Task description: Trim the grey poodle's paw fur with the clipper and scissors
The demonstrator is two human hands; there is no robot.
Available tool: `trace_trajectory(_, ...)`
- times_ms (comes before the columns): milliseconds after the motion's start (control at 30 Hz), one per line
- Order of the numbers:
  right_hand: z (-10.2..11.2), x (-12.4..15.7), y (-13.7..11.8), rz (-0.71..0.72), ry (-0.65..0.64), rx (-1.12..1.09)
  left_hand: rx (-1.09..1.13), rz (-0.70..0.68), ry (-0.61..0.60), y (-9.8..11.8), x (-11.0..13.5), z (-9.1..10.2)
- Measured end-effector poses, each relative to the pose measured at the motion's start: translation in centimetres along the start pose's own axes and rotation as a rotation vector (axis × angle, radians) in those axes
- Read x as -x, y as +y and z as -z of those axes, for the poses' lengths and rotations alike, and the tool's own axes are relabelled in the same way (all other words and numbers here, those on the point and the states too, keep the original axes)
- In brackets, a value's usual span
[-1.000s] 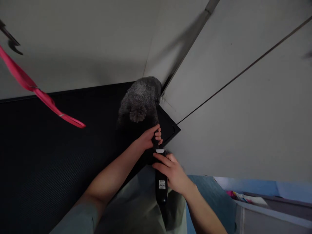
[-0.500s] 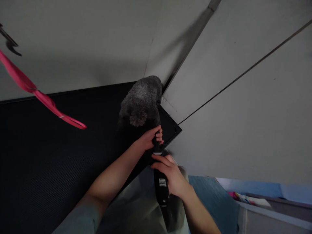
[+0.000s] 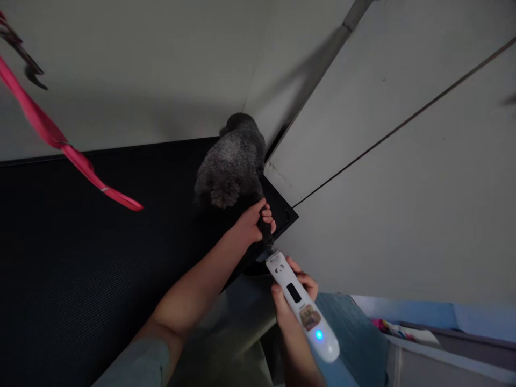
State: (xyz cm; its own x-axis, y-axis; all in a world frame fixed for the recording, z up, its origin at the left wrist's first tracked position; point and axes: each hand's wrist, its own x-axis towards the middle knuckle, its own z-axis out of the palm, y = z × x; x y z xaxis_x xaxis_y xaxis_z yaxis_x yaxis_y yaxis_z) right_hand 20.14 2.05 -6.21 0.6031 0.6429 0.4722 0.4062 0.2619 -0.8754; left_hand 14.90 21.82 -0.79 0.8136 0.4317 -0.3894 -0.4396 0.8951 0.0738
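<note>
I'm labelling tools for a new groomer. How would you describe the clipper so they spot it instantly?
Find the black table and follow it to the right corner where the grey curly dog is. Below that corner, the right hand holds the clipper: a slim white body with a dark window and a glowing blue light, the only white, lit thing there.

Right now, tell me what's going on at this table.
The person's left hand grips what looks like the hind paw of a small dark grey curly-coated dog standing at the corner of the black table. The right hand holds a white electric clipper, blue light on, its head at that paw.
</note>
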Motion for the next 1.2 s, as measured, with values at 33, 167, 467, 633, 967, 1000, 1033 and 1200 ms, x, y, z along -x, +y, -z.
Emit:
trace_trajectory(33, -0.3, 0.2, 0.0, 0.025, 0.043, -0.035, 0.016, -0.002, -0.001, 0.0, 0.2, -0.3)
trace_trajectory(167, -1.4, 0.1, -0.1, 0.015, 0.084, -0.141, 0.047, -0.001, -0.009, -0.2, 0.8, -0.9)
trace_trajectory(467, -2.0, -0.6, -0.7, 0.042, 0.033, -0.064, 0.068, -0.004, -0.017, -0.5, 1.0, -0.8)
trace_trajectory(633, -1.4, -1.0, -1.5, 0.028, -0.174, -0.059, -0.019, 0.001, -0.09, -0.3, 1.0, 0.0)
trace_trajectory(967, -0.9, 0.3, 3.2, -0.513, -0.081, -0.415, -0.664, 0.012, -0.07, 1.9, 1.2, 6.2)
trace_trajectory(1000, -1.0, 0.2, 3.3, -0.551, -0.062, -0.45, -0.647, -0.043, -0.101, 1.7, 1.2, 6.6)
trace_trajectory(1033, -1.1, -0.1, 3.3, -0.584, -0.04, -0.486, -0.639, -0.092, -0.134, 1.6, 1.2, 7.0)
trace_trajectory(1200, -0.8, -2.7, 4.1, -0.708, -0.027, -0.615, -0.67, -0.284, -0.218, 1.0, 0.5, 8.3)
